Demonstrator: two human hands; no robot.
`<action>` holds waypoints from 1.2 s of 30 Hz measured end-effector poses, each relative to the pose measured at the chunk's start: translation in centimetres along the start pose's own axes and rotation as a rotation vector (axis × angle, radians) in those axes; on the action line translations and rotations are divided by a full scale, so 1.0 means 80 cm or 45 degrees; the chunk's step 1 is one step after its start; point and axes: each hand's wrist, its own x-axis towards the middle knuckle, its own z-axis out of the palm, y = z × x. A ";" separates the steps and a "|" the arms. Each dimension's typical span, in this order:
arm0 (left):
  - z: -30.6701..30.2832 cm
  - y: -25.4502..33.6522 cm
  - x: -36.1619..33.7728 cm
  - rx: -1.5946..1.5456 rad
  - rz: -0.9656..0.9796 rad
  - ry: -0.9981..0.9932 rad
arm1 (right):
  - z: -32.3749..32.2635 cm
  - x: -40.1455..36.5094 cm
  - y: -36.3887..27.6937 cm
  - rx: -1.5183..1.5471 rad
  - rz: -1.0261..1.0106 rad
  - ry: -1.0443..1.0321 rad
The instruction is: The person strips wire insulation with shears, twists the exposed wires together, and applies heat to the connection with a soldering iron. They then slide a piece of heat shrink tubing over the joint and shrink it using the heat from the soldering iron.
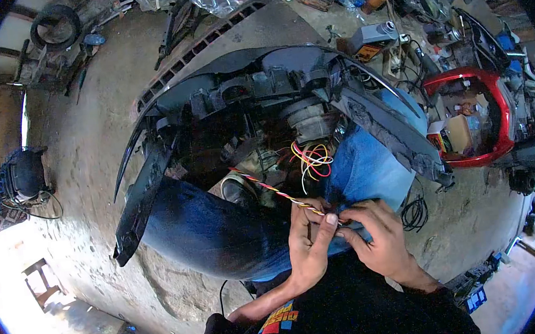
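A twisted bundle of red, yellow and white wires (pixel 278 192) runs from inside a large black plastic vehicle panel (pixel 375 118) to my hands. My left hand (pixel 309 243) grips the bundle near its end, thumb pressed on top. Close beside it, my right hand (pixel 377 237) pinches at the wire end; the fingertips hide the exact spot. Loose loops of red, yellow and white wire (pixel 312 161) hang inside the panel. The panel rests across my jeans-clad legs (pixel 215 227), its curved edge away from me.
A red plastic frame (pixel 504 112) lies on the right, around a cardboard box (pixel 459 133). A grey container (pixel 376 34) stands beyond the panel. Black cable (pixel 415 212) is coiled on the concrete floor (pixel 100 138). A tyre (pixel 55 26) is at the far left.
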 end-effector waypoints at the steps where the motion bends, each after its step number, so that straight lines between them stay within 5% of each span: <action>1: 0.003 0.000 0.000 -0.004 0.008 0.018 | 0.000 0.000 0.000 -0.014 0.002 0.004; 14: 0.013 0.012 -0.004 -0.017 -0.166 0.115 | 0.009 0.002 0.003 0.080 0.045 0.033; 17: -0.004 0.014 0.001 0.061 -0.139 -0.080 | -0.002 0.005 -0.005 0.386 0.350 -0.116; 24: -0.020 0.031 0.014 -0.031 -0.185 -0.333 | -0.003 0.010 0.003 1.861 1.244 -0.263; 27: -0.026 0.018 0.019 0.041 -0.090 -0.339 | 0.005 -0.007 0.025 2.344 1.363 -0.404; 31: -0.029 0.015 0.029 0.266 0.041 -0.325 | 0.000 -0.001 0.023 2.408 1.483 -0.450; 34: -0.029 0.018 0.030 0.445 0.152 -0.291 | -0.008 0.005 0.010 1.905 1.332 -0.435; 36: -0.025 0.016 0.028 0.441 0.140 -0.251 | -0.005 0.002 0.006 1.270 0.975 -0.373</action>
